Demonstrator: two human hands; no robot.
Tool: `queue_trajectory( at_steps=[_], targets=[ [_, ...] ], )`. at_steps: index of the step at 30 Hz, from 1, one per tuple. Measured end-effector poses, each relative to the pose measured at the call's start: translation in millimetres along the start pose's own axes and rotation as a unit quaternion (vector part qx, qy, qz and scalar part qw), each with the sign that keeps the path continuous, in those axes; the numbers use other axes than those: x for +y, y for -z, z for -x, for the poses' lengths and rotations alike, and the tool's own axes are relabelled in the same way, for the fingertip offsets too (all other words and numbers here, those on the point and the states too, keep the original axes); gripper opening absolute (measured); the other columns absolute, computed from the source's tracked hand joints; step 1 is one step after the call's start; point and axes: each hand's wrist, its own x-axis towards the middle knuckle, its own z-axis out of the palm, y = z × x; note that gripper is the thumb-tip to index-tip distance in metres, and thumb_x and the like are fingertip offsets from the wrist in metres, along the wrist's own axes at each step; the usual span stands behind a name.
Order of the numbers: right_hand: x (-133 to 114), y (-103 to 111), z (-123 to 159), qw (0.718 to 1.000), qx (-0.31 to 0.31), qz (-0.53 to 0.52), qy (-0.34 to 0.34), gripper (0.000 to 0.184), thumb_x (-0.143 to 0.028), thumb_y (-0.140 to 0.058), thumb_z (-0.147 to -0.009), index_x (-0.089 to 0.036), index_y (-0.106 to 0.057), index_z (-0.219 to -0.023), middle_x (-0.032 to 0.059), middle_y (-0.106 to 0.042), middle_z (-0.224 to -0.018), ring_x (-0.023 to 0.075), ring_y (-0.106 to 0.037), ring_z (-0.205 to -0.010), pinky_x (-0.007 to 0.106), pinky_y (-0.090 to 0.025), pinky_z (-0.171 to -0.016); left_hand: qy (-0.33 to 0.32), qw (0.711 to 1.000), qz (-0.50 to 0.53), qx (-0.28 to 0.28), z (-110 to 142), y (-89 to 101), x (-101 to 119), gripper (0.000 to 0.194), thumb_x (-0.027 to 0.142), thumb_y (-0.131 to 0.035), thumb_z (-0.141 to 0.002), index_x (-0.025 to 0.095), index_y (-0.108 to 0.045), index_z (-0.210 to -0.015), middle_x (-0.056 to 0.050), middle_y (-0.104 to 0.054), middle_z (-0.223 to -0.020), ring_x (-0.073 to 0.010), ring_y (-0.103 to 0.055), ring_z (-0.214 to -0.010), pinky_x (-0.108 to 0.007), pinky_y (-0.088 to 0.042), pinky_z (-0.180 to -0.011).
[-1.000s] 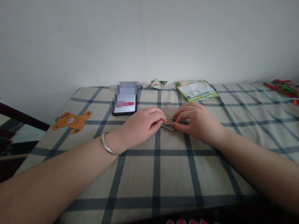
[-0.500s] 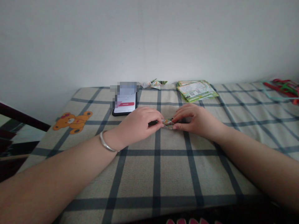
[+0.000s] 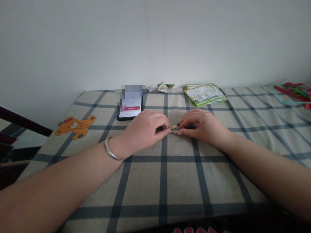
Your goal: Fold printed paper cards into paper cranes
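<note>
On the tablecloth [image 3: 143,184], clear of its edges, left hand [image 3: 147,127] and right hand [image 3: 205,127] pinch what seems folded paper [image 3: 174,127].

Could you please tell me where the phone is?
In the head view, the phone is left of centre at the far side of the tablecloth, just beyond the left hand.

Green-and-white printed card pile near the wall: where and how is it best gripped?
Probably pinch the near edge of the card pile, thumb on top, coming from the front with the right hand, once free: it lies flat, unevenly fanned, with the wall close behind.
</note>
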Motion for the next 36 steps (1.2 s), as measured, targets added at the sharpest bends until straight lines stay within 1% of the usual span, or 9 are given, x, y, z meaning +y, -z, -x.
queue_trajectory(
  at_steps=[4, 8, 11, 13, 19, 27, 30, 34, 36],
  targets=[
    [-3.4, -0.5, -0.1, 1.0, 0.003, 0.013, -0.014, 0.017, -0.035, -0.075, -0.079, -0.02, -0.072, -0.072, 0.0035, -0.073, -0.078, 0.0175, -0.064, -0.077, 0.033, -0.046, -0.073, 0.019, 1.0, -0.015, -0.001, -0.2, 1.7, 0.6, 0.017, 0.033, -0.066, -0.085, 0.018, -0.062, -0.078, -0.002, -0.07, -0.09, -0.0199, -0.063, -0.09, -0.036, -0.045, -0.083],
    [-4.4, -2.5, -0.5, 0.999, 0.036, 0.031, -0.019, 0.019, -0.033, -0.076, -0.079, -0.02, -0.071, -0.067, 0.0027, -0.071, -0.082, 0.0162, -0.062, -0.077, 0.034, -0.043, -0.076, 0.05, 0.998, -0.048, 0.0, -0.3, 3.9, 2.8, 0.025, 0.041, -0.073, -0.078, 0.018, -0.063, -0.078, -0.002, -0.068, -0.091, -0.0227, -0.062, -0.093, -0.038, -0.042, -0.083],
    [-5.3, -3.0, -1.2, 0.998, 0.046, 0.043, -0.032, 0.018, -0.034, -0.077, -0.077, -0.02, -0.071, -0.067, 0.0023, -0.07, -0.082, 0.0164, -0.061, -0.078, 0.035, -0.042, -0.078, 0.067, 0.997, -0.049, 0.001, -1.0, 3.8, 3.9, 0.026, 0.041, -0.068, -0.083, 0.018, -0.062, -0.076, -0.003, -0.067, -0.089, -0.0215, -0.061, -0.091, -0.037, -0.041, -0.082],
    [-6.7, -2.6, -1.9, 0.998, 0.033, 0.042, -0.039, 0.019, -0.033, -0.076, -0.078, -0.02, -0.071, -0.066, 0.0017, -0.069, -0.08, 0.016, -0.06, -0.078, 0.034, -0.041, -0.079, 0.077, 0.996, -0.045, 0.0, -1.9, 3.3, 4.6, 0.026, 0.04, -0.066, -0.085, 0.017, -0.061, -0.073, -0.003, -0.066, -0.086, -0.0204, -0.06, -0.089, -0.036, -0.041, -0.081],
    [-10.0, -2.1, -4.5, 0.997, 0.002, 0.054, -0.058, 0.022, -0.035, -0.072, -0.082, -0.02, -0.071, -0.065, 0.0009, -0.069, -0.072, 0.0162, -0.059, -0.075, 0.034, -0.041, -0.078, 0.104, 0.994, -0.037, -0.007, -3.8, 2.0, 6.4, 0.027, 0.036, -0.067, -0.084, 0.016, -0.059, -0.068, -0.003, -0.063, -0.083, -0.0189, -0.058, -0.084, -0.034, -0.042, -0.077],
    [-9.5, -5.4, -5.2, 0.994, 0.018, 0.079, -0.072, 0.024, -0.037, -0.074, -0.079, -0.021, -0.068, -0.062, -0.0001, -0.066, -0.064, 0.0165, -0.057, -0.071, 0.032, -0.038, -0.072, 0.115, 0.992, -0.042, -0.011, -2.5, 0.0, 5.1, 0.026, 0.036, -0.066, -0.086, 0.016, -0.06, -0.07, -0.005, -0.061, -0.089, -0.0191, -0.055, -0.086, -0.034, -0.043, -0.078],
    [-9.8, -5.9, -5.5, 0.994, 0.022, 0.079, -0.077, 0.024, -0.036, -0.075, -0.079, -0.021, -0.067, -0.062, -0.0005, -0.066, -0.064, 0.0159, -0.057, -0.069, 0.031, -0.038, -0.071, 0.112, 0.992, -0.048, -0.008, -2.2, -1.0, 4.7, 0.026, 0.036, -0.065, -0.086, 0.016, -0.061, -0.07, -0.004, -0.062, -0.09, -0.0201, -0.054, -0.09, -0.036, -0.044, -0.083],
    [-8.9, -7.3, -5.9, 0.994, 0.021, 0.083, -0.066, 0.025, -0.036, -0.071, -0.081, -0.02, -0.064, -0.064, -0.0007, -0.066, -0.065, 0.0144, -0.056, -0.066, 0.029, -0.036, -0.066, 0.106, 0.992, -0.073, 0.018, -0.4, -3.3, 2.7, 0.027, 0.041, -0.065, -0.086, 0.018, -0.064, -0.071, -0.005, -0.063, -0.096, -0.0252, -0.048, -0.11, -0.043, -0.039, -0.1],
    [-7.7, -8.6, -5.8, 0.994, 0.021, 0.092, -0.056, 0.024, -0.035, -0.07, -0.082, -0.019, -0.062, -0.066, -0.0003, -0.065, -0.067, 0.0139, -0.055, -0.065, 0.028, -0.035, -0.063, 0.109, 0.991, -0.08, 0.023, 0.5, -4.4, 1.7, 0.026, 0.041, -0.065, -0.086, 0.019, -0.066, -0.073, -0.006, -0.063, -0.1, -0.0267, -0.044, -0.117, -0.045, -0.036, -0.105]
  ],
)
